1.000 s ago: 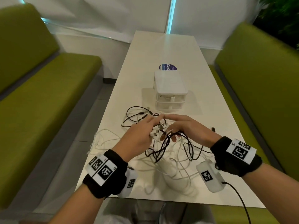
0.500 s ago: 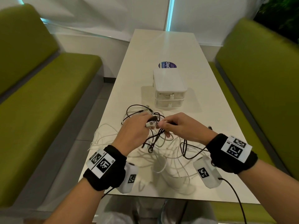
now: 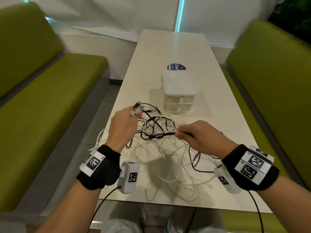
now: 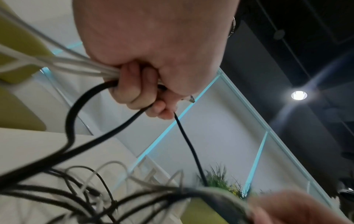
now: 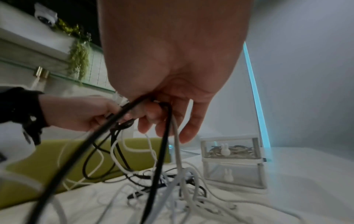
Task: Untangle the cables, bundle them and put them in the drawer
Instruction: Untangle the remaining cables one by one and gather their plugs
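Note:
A tangle of black and white cables (image 3: pixel 156 132) hangs between my hands above the white table (image 3: pixel 218 115). My left hand (image 3: pixel 124 121) grips several cable ends with their plugs (image 3: pixel 136 109) sticking up past the fingers; in the left wrist view its fingers (image 4: pixel 134 91) curl round white and black cables (image 4: pixel 90 97). My right hand (image 3: pixel 198 135) pinches a bunch of black and white cable (image 3: pixel 166 134), its fingers (image 5: pixel 153 115) curled on the strands (image 5: pixel 164 136). Behind the tangle stands the small clear two-drawer box (image 3: pixel 179 93), both drawers closed, the upper one holding coiled cables (image 5: pixel 231 150).
Loose white cable loops (image 3: pixel 176 175) lie on the table near its front edge. A round blue sticker (image 3: pixel 176 67) lies beyond the box. Green benches (image 3: pixel 50 101) flank the table on both sides, and a wall closes its far end.
Both hands have lifted off the table and pulled apart, the left one up and to the left with the plugs, stretching the tangle between them.

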`<action>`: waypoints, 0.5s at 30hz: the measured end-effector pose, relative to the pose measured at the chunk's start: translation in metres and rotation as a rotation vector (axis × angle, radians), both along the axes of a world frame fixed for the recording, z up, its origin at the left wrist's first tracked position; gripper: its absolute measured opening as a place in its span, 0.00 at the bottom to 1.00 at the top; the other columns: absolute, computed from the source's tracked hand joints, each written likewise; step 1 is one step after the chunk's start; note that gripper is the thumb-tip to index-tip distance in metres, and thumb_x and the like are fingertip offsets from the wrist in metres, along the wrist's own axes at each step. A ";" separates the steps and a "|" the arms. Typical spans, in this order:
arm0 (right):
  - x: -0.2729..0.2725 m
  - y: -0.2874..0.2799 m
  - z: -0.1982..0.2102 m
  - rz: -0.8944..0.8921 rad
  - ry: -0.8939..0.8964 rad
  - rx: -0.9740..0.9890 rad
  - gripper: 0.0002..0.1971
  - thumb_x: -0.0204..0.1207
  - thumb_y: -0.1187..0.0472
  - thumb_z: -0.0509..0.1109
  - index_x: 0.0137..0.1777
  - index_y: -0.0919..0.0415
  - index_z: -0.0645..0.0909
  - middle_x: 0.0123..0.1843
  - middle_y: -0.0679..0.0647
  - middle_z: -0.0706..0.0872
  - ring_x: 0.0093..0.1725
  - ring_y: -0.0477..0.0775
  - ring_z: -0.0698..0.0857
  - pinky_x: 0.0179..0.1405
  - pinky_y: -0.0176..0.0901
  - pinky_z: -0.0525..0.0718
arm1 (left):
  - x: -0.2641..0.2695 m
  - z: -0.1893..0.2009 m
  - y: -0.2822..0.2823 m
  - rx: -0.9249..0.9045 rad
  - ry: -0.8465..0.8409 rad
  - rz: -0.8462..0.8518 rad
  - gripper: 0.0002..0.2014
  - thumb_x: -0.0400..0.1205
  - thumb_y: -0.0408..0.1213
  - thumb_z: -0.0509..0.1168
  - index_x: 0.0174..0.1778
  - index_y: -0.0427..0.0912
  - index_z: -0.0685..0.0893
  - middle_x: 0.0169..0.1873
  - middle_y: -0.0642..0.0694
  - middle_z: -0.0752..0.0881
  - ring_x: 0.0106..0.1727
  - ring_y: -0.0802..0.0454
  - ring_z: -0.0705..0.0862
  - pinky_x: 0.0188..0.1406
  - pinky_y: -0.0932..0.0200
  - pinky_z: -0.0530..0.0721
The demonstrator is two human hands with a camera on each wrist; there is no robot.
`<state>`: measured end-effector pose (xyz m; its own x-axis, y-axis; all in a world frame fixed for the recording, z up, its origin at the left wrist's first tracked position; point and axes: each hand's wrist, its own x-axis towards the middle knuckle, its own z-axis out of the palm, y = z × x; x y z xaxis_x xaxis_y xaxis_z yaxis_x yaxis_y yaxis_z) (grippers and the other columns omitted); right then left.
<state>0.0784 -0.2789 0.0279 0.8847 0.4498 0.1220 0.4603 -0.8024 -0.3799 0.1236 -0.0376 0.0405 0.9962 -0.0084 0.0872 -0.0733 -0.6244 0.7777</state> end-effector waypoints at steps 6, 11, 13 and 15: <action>-0.007 -0.025 -0.016 -0.108 0.153 -0.197 0.20 0.86 0.48 0.60 0.31 0.51 0.72 0.23 0.47 0.74 0.26 0.45 0.73 0.27 0.40 0.65 | 0.017 0.011 0.036 -0.146 -0.035 0.112 0.17 0.87 0.43 0.57 0.35 0.43 0.82 0.25 0.48 0.73 0.27 0.50 0.66 0.29 0.55 0.65; 0.000 -0.010 -0.012 -0.184 0.130 -0.183 0.20 0.86 0.46 0.60 0.31 0.49 0.72 0.27 0.47 0.79 0.30 0.47 0.77 0.27 0.41 0.68 | 0.007 0.009 0.022 -0.052 0.005 -0.017 0.17 0.87 0.39 0.56 0.37 0.44 0.85 0.29 0.51 0.78 0.29 0.51 0.71 0.31 0.54 0.68; 0.004 -0.009 -0.010 -0.249 0.184 -0.238 0.13 0.85 0.49 0.61 0.41 0.48 0.81 0.38 0.48 0.85 0.41 0.50 0.82 0.35 0.40 0.76 | 0.006 0.006 0.022 -0.015 0.038 -0.056 0.17 0.88 0.41 0.55 0.41 0.45 0.88 0.34 0.51 0.83 0.31 0.48 0.76 0.33 0.52 0.72; 0.009 -0.006 -0.006 -0.253 0.215 -0.317 0.15 0.83 0.56 0.63 0.68 0.52 0.82 0.60 0.53 0.84 0.60 0.56 0.82 0.55 0.47 0.82 | 0.005 0.002 0.021 0.004 0.044 -0.093 0.17 0.88 0.42 0.55 0.43 0.48 0.89 0.43 0.44 0.88 0.39 0.40 0.81 0.38 0.49 0.76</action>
<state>0.0870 -0.2844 0.0216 0.9617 0.2017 -0.1857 0.1723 -0.9715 -0.1629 0.1285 -0.0163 0.0424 0.9939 -0.1013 0.0433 -0.0970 -0.6193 0.7792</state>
